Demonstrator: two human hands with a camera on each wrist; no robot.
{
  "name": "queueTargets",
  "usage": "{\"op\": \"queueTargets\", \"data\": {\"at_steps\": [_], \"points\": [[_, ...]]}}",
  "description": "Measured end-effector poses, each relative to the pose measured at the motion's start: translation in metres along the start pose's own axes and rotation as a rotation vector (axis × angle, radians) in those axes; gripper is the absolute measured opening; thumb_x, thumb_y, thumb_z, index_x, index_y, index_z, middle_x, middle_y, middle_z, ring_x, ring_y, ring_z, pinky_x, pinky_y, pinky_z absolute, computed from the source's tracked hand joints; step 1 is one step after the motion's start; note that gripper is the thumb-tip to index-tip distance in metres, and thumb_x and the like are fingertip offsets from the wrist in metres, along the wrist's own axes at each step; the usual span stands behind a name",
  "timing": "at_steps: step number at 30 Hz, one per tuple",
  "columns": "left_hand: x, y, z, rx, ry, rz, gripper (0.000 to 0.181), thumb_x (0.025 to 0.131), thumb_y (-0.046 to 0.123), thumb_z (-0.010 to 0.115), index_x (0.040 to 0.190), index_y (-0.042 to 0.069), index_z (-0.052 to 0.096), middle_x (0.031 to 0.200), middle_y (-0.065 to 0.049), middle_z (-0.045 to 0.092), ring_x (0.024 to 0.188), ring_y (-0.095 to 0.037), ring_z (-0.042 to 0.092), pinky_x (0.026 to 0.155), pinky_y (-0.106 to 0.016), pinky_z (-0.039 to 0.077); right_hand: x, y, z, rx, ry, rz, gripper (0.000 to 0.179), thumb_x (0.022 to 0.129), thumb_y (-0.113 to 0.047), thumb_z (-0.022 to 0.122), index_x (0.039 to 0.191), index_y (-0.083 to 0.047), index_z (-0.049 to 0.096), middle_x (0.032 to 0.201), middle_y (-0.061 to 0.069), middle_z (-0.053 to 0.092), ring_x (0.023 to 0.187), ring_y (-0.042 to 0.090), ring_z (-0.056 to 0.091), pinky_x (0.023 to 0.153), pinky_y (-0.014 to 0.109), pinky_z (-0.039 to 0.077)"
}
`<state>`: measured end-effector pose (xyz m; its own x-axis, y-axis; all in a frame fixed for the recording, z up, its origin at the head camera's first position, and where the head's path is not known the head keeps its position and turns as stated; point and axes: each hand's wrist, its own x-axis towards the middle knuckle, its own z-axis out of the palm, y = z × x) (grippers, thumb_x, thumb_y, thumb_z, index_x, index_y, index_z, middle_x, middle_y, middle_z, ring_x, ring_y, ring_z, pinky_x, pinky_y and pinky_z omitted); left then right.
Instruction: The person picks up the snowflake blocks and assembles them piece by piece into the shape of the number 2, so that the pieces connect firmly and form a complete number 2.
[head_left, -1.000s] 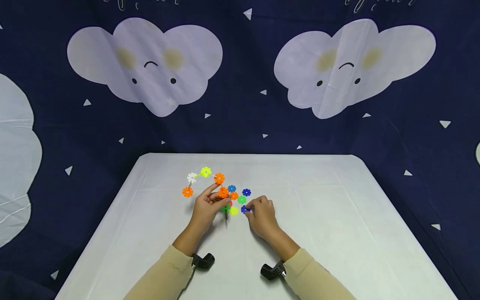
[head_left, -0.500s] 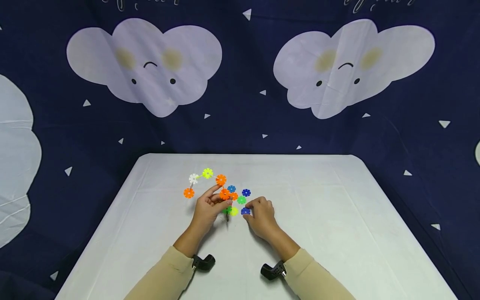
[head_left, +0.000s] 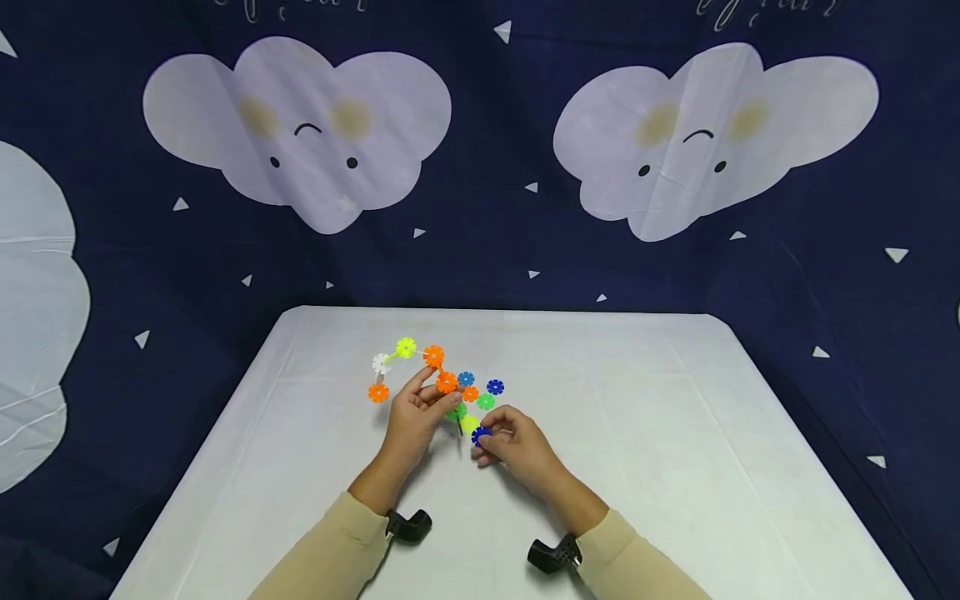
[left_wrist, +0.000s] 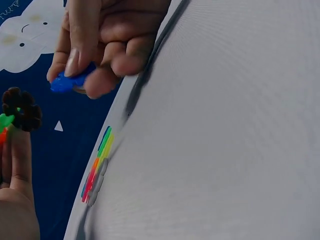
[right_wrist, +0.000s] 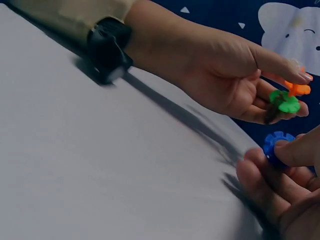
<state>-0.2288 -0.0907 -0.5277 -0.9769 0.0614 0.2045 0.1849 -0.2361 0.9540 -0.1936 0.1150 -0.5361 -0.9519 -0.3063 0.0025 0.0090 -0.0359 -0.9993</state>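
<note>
My left hand [head_left: 412, 423] holds a linked chain of notched plastic snowflake discs. It runs from an orange disc [head_left: 378, 392] through a white disc [head_left: 381, 363], a yellow disc [head_left: 406, 347] and further orange discs [head_left: 446, 382]. At its near end are a green disc [right_wrist: 285, 102] and a dark brown disc [left_wrist: 22, 110]. Between thumb and fingers, my right hand [head_left: 525, 450] pinches a blue snowflake disc [right_wrist: 278, 146] above the table. A small gap separates this disc from the chain's dark end in both wrist views.
Several loose discs lie on the white table [head_left: 675, 467] beyond my hands, among them a light blue disc [head_left: 466, 378], a green disc [head_left: 486, 402] and a dark blue disc [head_left: 495, 387]. A dark cloth with clouds [head_left: 495, 250] hangs behind the table.
My right hand has picked up the blue disc from the table and brought it nearer, slightly left, turning its fingers. The left hand keeps the chain, which has tilted slightly.
</note>
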Motion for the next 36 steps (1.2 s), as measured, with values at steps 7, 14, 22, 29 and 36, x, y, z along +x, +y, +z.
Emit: {"op": "queueTargets", "data": {"at_steps": [7, 14, 22, 29, 36], "points": [[-0.001, 0.001, 0.001, -0.026, 0.018, 0.024, 0.080, 0.096, 0.004, 0.079, 0.159, -0.006, 0.032, 0.114, -0.022, 0.074, 0.107, -0.025, 0.073, 0.099, -0.034, 0.053, -0.008, -0.001, 0.018, 0.168, -0.022, 0.062, 0.026, 0.097, 0.015, 0.066, 0.120, 0.013, 0.055, 0.100, 0.027, 0.068, 0.084, 0.031, 0.075, 0.074, 0.040, 0.064], [-0.002, 0.002, 0.003, -0.042, 0.021, 0.025, 0.078, 0.096, -0.001, 0.077, 0.159, -0.007, 0.031, 0.115, -0.027, 0.072, 0.105, -0.023, 0.073, 0.097, -0.032, 0.054, -0.010, 0.000, 0.023, 0.186, 0.037, 0.058, 0.021, 0.098, 0.011, 0.067, 0.117, 0.015, 0.059, 0.095, 0.022, 0.072, 0.082, 0.026, 0.075, 0.077, 0.039, 0.063], [-0.004, 0.002, 0.003, -0.049, 0.008, 0.020, 0.079, 0.096, 0.000, 0.077, 0.159, -0.007, 0.030, 0.116, -0.026, 0.072, 0.106, -0.025, 0.073, 0.098, -0.033, 0.054, -0.012, -0.003, 0.026, 0.125, 0.095, -0.027, 0.022, 0.097, 0.011, 0.070, 0.117, 0.016, 0.063, 0.095, 0.022, 0.071, 0.086, 0.034, 0.075, 0.078, 0.040, 0.063], [-0.004, 0.000, 0.002, -0.113, -0.043, 0.003, 0.090, 0.090, -0.011, 0.078, 0.162, -0.003, 0.025, 0.124, -0.032, 0.067, 0.113, -0.036, 0.068, 0.093, -0.033, 0.058, -0.013, -0.002, 0.029, 0.087, 0.153, -0.113, 0.020, 0.095, 0.013, 0.070, 0.113, 0.018, 0.064, 0.095, 0.024, 0.071, 0.081, 0.031, 0.074, 0.075, 0.038, 0.063], [-0.004, 0.000, 0.002, -0.116, -0.068, 0.006, 0.103, 0.081, -0.021, 0.079, 0.164, -0.001, 0.022, 0.121, -0.031, 0.067, 0.100, -0.026, 0.070, 0.086, -0.034, 0.061, -0.012, -0.003, 0.030, 0.065, 0.189, -0.111, 0.018, 0.095, 0.012, 0.071, 0.111, 0.017, 0.065, 0.094, 0.022, 0.072, 0.082, 0.037, 0.075, 0.074, 0.036, 0.063]]}}
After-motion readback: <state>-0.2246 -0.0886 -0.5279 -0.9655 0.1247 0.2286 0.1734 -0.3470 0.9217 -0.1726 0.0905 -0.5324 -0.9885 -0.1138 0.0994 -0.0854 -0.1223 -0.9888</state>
